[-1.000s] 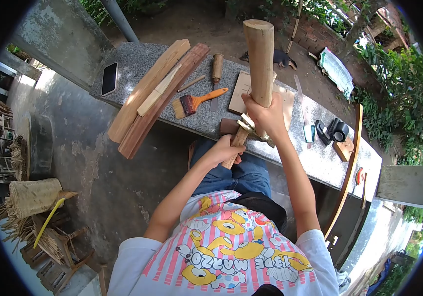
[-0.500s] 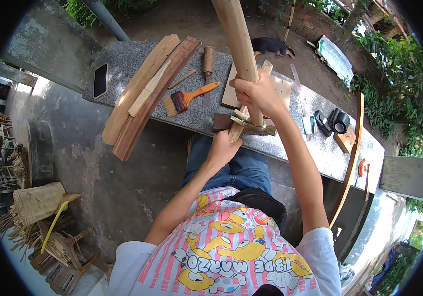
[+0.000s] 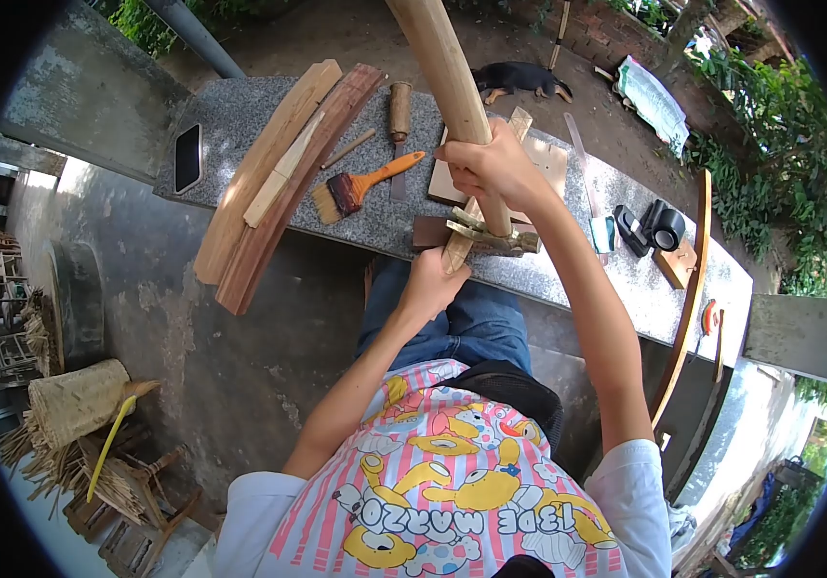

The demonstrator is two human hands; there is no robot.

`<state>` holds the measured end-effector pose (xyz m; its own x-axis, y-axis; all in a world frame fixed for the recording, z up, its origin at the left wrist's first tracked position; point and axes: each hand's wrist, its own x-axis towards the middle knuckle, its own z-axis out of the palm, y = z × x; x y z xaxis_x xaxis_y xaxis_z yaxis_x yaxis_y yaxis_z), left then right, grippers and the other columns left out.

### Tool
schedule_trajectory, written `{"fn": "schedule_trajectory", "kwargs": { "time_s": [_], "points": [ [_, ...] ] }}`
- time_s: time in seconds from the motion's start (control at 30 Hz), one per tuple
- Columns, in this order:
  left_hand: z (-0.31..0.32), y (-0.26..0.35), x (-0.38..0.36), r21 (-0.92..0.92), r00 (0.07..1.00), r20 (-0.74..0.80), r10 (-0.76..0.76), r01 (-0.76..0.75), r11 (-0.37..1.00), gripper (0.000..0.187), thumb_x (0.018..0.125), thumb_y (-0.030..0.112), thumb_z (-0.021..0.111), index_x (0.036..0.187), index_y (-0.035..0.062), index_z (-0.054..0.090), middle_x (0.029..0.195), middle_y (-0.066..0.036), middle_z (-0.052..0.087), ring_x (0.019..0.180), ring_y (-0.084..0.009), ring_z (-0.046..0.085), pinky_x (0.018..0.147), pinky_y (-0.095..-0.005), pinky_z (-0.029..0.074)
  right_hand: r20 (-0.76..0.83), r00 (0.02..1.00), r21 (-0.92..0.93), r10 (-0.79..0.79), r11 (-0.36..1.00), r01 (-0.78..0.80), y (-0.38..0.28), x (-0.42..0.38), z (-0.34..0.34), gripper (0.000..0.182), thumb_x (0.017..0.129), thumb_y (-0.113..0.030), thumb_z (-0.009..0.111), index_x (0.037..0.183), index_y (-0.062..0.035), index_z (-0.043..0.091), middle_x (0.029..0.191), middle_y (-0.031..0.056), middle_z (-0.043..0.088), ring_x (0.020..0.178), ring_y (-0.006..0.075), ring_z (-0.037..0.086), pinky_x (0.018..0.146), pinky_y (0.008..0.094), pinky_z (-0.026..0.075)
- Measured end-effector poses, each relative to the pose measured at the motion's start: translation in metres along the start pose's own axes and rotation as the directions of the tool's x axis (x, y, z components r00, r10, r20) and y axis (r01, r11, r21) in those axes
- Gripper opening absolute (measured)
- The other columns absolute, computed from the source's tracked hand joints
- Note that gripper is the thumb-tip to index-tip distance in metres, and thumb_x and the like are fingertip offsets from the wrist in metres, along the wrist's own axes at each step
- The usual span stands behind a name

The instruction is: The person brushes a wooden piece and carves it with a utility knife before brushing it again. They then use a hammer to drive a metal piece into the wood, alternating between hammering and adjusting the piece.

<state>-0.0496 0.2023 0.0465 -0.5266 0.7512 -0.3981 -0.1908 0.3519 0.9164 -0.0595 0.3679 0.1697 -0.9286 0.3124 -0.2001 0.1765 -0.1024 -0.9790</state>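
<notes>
- Wooden mallet point(image 3: 438, 67), long and round, rises from the right hand point(image 3: 491, 173), which is wrapped tight around its lower end above the desk point(image 3: 240, 120).
- Left hand point(image 3: 430, 286) is closed around the near end of a pale wooden stick point(image 3: 459, 246) at the desk's near edge, just over the person's knees.
- That stick passes under the right hand and reappears beyond it, and a rough crosspiece point(image 3: 495, 241) lies across it just below the mallet's end.
- A dark wooden block point(image 3: 428, 231) sits on the desk just beside the left hand, touching the stick.
- A flat tan board point(image 3: 548, 159) lies under and behind the right hand.
- An orange-handled brush point(image 3: 360, 185) rests left of the hands, bristles toward the desk's near edge.
- Beyond it lie a chisel with a round wooden handle point(image 3: 399, 111) and a thin pencil-like stick point(image 3: 348, 149).
- Two long curved planks point(image 3: 279, 173), one pale and one reddish, lie slanted and overhang the near edge; a small pale strip lies on top.
- A phone point(image 3: 187, 157) lies at the far left of the desk.
- To the right sit a roll of black tape point(image 3: 666, 229) and a small wooden block point(image 3: 676, 262).
- A dog point(image 3: 520, 77) lies on the ground beyond the desk.
</notes>
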Motion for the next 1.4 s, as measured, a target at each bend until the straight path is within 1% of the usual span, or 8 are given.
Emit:
{"fn": "schedule_trajectory", "kwargs": {
  "time_s": [0.87,1.0,1.13,1.23,1.3,1.33,1.37,1.4],
  "points": [
    [-0.001,-0.004,0.000,-0.038,1.000,0.023,0.003,-0.002,0.999,0.011,0.086,0.006,0.060,0.078,0.0020,0.053,0.058,-0.001,0.050,0.037,-0.0080,0.043,0.034,-0.0263,0.032,0.062,0.997,0.052,0.055,0.997,-0.058,-0.002,0.009,-0.004,0.020,0.080,-0.004,0.066,0.069,-0.0018,0.050,0.050,0.0015,0.043,0.038,0.0094,0.040,0.036,0.0282,0.028],
    [-0.002,-0.003,0.003,-0.020,0.999,0.030,-0.011,0.011,1.000,0.011,0.086,0.007,0.060,0.080,0.0017,0.053,0.058,-0.002,0.050,0.037,-0.0078,0.043,0.033,-0.0261,0.031,0.051,0.998,0.050,0.025,0.998,-0.028,0.001,0.007,-0.006,0.019,0.081,-0.005,0.066,0.069,-0.0017,0.051,0.051,0.0008,0.042,0.039,0.0089,0.039,0.037,0.0281,0.029],
    [-0.004,-0.003,0.006,-0.038,0.998,0.045,-0.046,0.048,0.998,0.013,0.088,0.009,0.062,0.082,0.0011,0.053,0.059,-0.004,0.051,0.037,-0.0076,0.043,0.032,-0.0258,0.031,-0.013,0.999,0.028,-0.032,0.999,0.032,0.007,-0.013,-0.007,0.013,0.081,-0.004,0.064,0.073,-0.0018,0.054,0.051,-0.0003,0.042,0.042,0.0082,0.039,0.039,0.0263,0.030],
    [-0.003,-0.004,0.005,-0.050,0.997,0.049,-0.057,0.059,0.997,0.015,0.088,0.011,0.063,0.082,0.0009,0.053,0.059,-0.004,0.052,0.037,-0.0076,0.044,0.032,-0.0256,0.031,-0.161,0.977,0.017,-0.143,0.989,0.147,0.010,-0.037,-0.004,0.015,0.079,-0.004,0.065,0.071,-0.0014,0.053,0.053,-0.0001,0.044,0.042,0.0089,0.041,0.040,0.0260,0.031],
    [-0.003,-0.004,0.006,-0.054,0.998,0.040,-0.052,0.054,0.997,0.016,0.088,0.011,0.063,0.081,0.0008,0.053,0.058,-0.005,0.053,0.037,-0.0077,0.044,0.032,-0.0256,0.032,-0.183,0.965,0.003,-0.187,0.982,0.191,0.016,-0.049,-0.007,0.014,0.078,-0.004,0.065,0.072,-0.0011,0.053,0.053,0.0004,0.045,0.042,0.0092,0.041,0.041,0.0256,0.031],
    [-0.003,-0.004,0.005,-0.018,0.999,0.018,-0.039,0.039,0.999,0.017,0.085,0.012,0.063,0.076,0.0000,0.055,0.055,-0.006,0.054,0.038,-0.0108,0.048,0.034,-0.0285,0.036,-0.213,0.950,-0.006,-0.227,0.973,0.231,0.021,-0.053,-0.011,0.014,0.077,-0.004,0.066,0.073,-0.0008,0.053,0.054,0.0009,0.046,0.043,0.0095,0.042,0.041,0.0253,0.031],
    [-0.003,-0.004,0.005,0.018,1.000,-0.002,-0.026,0.026,1.000,0.019,0.082,0.013,0.064,0.072,-0.0008,0.056,0.053,-0.006,0.055,0.039,-0.0140,0.053,0.036,-0.0314,0.040,-0.248,0.949,0.041,-0.195,0.976,0.212,0.027,-0.056,-0.018,0.013,0.076,-0.006,0.067,0.068,-0.0014,0.058,0.052,0.0018,0.052,0.044,0.0090,0.048,0.042,0.0253,0.034],
    [-0.003,-0.006,0.005,0.014,1.000,-0.008,-0.027,0.027,1.000,0.019,0.082,0.013,0.064,0.072,-0.0008,0.056,0.053,-0.006,0.055,0.039,-0.0140,0.053,0.036,-0.0314,0.040,-0.254,0.939,0.145,-0.230,0.951,0.272,0.034,-0.057,-0.023,0.011,0.075,-0.006,0.066,0.069,-0.0002,0.058,0.052,0.0027,0.052,0.043,0.0096,0.048,0.042,0.0254,0.034]
  ]
}}
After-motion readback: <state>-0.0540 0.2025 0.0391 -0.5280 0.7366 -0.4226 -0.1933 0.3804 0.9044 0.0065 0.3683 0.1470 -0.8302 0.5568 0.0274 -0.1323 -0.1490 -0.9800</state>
